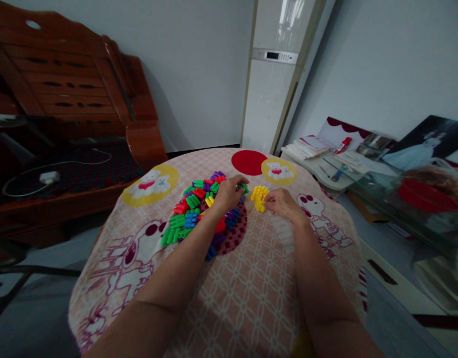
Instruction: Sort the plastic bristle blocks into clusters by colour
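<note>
A heap of small plastic pieces (193, 211) in green, red, blue, purple and yellow lies on a round table with a cartoon-print cloth (251, 298). My left hand (227, 193) rests over the heap's far right side, its fingers pinched on a green piece (244, 187). A small separate cluster of yellow pieces (259, 195) lies just to the right. My right hand (283, 201) sits beside that cluster, its fingers curled and touching the yellow pieces.
A dark wooden bench (65, 99) with a white cable and charger (49, 177) stands at the left. A tall white cabinet unit (273, 74) is behind the table. A glass-topped table (400, 199) with papers and a red bowl (426, 195) is at the right.
</note>
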The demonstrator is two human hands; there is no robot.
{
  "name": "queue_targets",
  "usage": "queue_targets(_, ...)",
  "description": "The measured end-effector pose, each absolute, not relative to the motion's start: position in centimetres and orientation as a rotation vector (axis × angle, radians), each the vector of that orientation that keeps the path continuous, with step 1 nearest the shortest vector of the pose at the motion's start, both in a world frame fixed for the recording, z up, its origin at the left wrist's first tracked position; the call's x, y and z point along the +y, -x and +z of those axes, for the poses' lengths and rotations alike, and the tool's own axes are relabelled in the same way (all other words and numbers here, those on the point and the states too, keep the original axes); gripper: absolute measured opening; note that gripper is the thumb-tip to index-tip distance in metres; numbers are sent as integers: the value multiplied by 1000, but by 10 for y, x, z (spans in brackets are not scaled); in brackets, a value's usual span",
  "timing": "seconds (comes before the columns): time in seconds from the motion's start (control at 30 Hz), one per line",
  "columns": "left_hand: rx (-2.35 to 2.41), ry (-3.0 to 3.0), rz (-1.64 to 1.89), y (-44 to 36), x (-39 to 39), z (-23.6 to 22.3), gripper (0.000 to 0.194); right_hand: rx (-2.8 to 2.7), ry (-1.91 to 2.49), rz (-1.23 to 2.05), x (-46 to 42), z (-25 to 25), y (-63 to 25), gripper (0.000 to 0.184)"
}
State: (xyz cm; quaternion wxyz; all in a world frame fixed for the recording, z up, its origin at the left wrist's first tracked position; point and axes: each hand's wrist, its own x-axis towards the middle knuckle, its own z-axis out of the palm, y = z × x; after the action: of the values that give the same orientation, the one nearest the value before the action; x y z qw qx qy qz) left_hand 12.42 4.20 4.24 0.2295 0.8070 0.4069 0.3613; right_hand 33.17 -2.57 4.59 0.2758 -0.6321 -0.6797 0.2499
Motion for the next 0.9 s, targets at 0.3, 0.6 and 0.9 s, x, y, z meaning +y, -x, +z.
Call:
queue_targets(0.3,1284,-2169,934,-107,56,46,30,-1788,1736,417,-20,39,-344,9)
queue_targets(0.6,1521,-2128,510,-33,79,59,21,-1850,1918,227,-18,36,-332,4)
queue_targets(0.9,1719,-2411,-26,-38,73,61,16,-1614,1727,361,-17,41,-340,10)
